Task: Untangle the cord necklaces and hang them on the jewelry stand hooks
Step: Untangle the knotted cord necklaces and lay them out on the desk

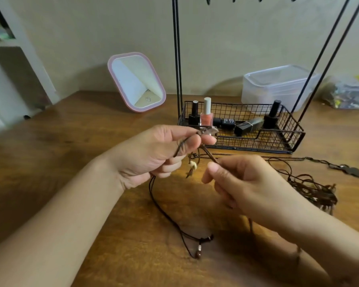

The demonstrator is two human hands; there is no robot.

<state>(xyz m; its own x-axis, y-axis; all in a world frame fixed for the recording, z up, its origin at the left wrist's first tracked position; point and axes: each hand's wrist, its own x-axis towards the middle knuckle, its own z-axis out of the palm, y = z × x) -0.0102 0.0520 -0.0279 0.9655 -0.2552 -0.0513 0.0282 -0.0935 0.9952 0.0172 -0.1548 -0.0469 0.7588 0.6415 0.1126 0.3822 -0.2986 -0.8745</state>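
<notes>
My left hand pinches a brown cord necklace near its pendant, held above the wooden table. Pale beads dangle between both hands. My right hand pinches another strand of cord just below and to the right. The held cord's loose ends trail down onto the table toward me. A tangled heap of brown cord necklaces lies to the right of my right hand. The black jewelry stand rises behind, its hooks only partly visible at the top edge.
The stand's wire basket base holds nail polish bottles. A pink-framed mirror leans against the wall at left. A clear plastic box sits behind the basket. Another necklace with dark pendants lies at far right.
</notes>
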